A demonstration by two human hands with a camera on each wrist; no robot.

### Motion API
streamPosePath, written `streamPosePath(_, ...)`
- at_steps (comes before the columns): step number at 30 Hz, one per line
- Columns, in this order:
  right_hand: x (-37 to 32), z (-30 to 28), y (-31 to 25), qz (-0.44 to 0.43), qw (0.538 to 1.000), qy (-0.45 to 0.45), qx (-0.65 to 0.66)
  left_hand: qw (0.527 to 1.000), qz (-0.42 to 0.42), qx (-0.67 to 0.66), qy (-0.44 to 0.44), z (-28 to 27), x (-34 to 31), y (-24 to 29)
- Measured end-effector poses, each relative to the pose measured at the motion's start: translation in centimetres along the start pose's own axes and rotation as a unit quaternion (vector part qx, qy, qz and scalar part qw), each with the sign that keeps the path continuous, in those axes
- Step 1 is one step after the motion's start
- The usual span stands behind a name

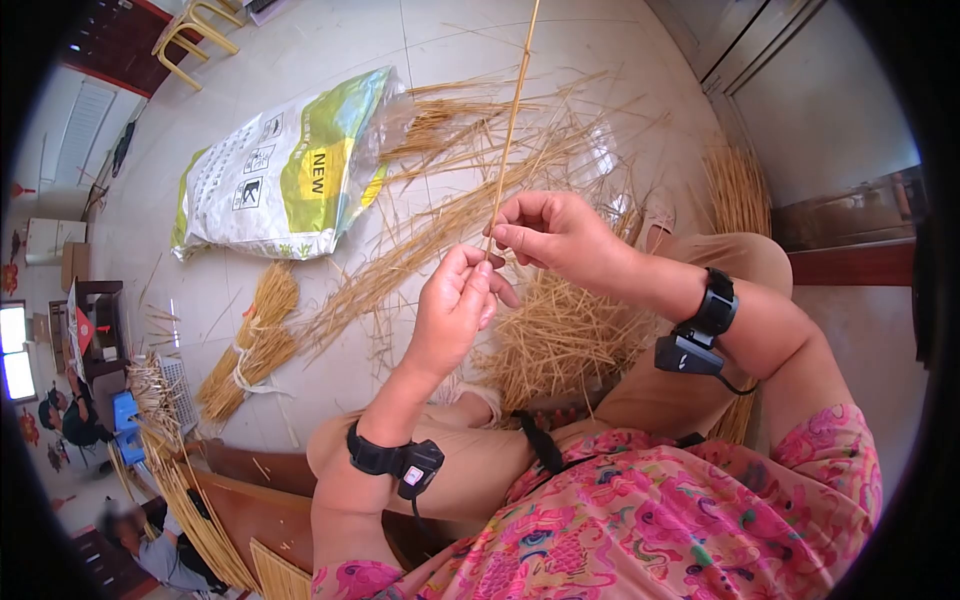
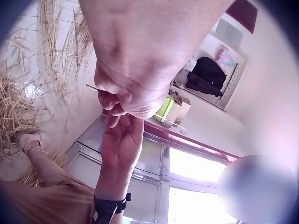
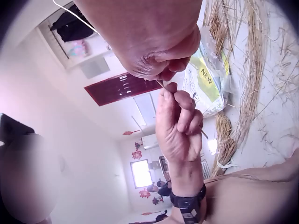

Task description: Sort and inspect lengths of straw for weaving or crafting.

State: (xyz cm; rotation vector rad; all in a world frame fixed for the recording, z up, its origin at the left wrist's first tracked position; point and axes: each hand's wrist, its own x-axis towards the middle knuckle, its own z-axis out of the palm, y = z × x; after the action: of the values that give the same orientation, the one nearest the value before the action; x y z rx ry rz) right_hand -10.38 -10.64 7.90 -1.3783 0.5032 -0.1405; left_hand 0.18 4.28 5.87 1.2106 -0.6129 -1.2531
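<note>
A long, thin straw stalk runs from both hands up past the top of the head view. My left hand pinches its lower part between thumb and forefinger. Just above, my right hand pinches the same stalk with thumb and curled fingers, the two hands nearly meeting. From the right wrist view, the left hand shows curled fingers with the stalk's end poking out below them. In the left wrist view the right hand is partly hidden behind the left.
Loose straw lies heaped below the hands, with more scattered across the tiled floor. A tied straw bundle and a white-green sack lie to the left. More straw stands by the cabinet at right. Two people are at far left.
</note>
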Motion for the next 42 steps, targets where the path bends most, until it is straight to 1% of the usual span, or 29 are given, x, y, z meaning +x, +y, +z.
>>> streamPosePath(2,0.0,0.4,0.3,-0.018,1.0,0.013,-0.009,0.999,0.012,0.033,0.0,0.1,0.0,-0.1)
streamPosePath(5,-0.1,0.4,-0.2,-0.016,1.0,-0.004,0.001,0.999,0.019,0.028,0.022,0.7,-0.1,0.0)
streamPosePath(8,-0.3,0.7,0.1,-0.027,0.999,-0.031,-0.007,0.997,0.012,0.07,0.039,0.5,-0.1,0.2)
streamPosePath(11,-0.3,1.0,0.4,-0.023,1.0,-0.01,0.007,0.992,0.026,0.107,0.059,0.6,-0.1,0.2)
streamPosePath(14,-0.6,1.2,0.1,-0.012,1.0,-0.003,-0.001,0.969,0.073,0.212,0.105,1.2,-0.2,-0.3)
streamPosePath(17,-0.5,1.3,0.7,-0.015,0.999,0.015,-0.023,0.96,0.125,0.214,0.131,1.6,0.1,-1.2)
streamPosePath(20,-0.5,1.3,0.9,-0.017,0.999,0.019,-0.023,0.944,0.131,0.273,0.132,1.7,-0.1,-0.9)
streamPosePath(23,-0.5,1.6,0.6,-0.029,0.999,0.041,0.009,0.942,0.095,0.299,0.121,1.7,-0.4,-0.2)
streamPosePath(26,-0.6,1.8,0.3,-0.014,0.998,0.054,0.016,0.939,0.1,0.305,0.122,1.7,-0.5,-0.2)
streamPosePath(29,-0.5,1.8,0.4,-0.013,0.998,0.053,-0.005,0.948,0.095,0.277,0.121,1.9,-0.5,-0.4)
streamPosePath(38,-0.7,2.1,1.0,-0.053,0.996,0.065,-0.011,0.943,0.105,0.292,0.119,2.2,-0.4,-0.5)
streamPosePath(41,-0.8,2.1,1.1,-0.054,0.996,0.068,-0.035,0.942,0.117,0.294,0.116,2.5,-0.5,-0.2)
streamPosePath(42,-0.8,2.1,1.0,-0.045,0.996,0.066,-0.025,0.946,0.119,0.277,0.121,2.5,-0.5,-0.4)
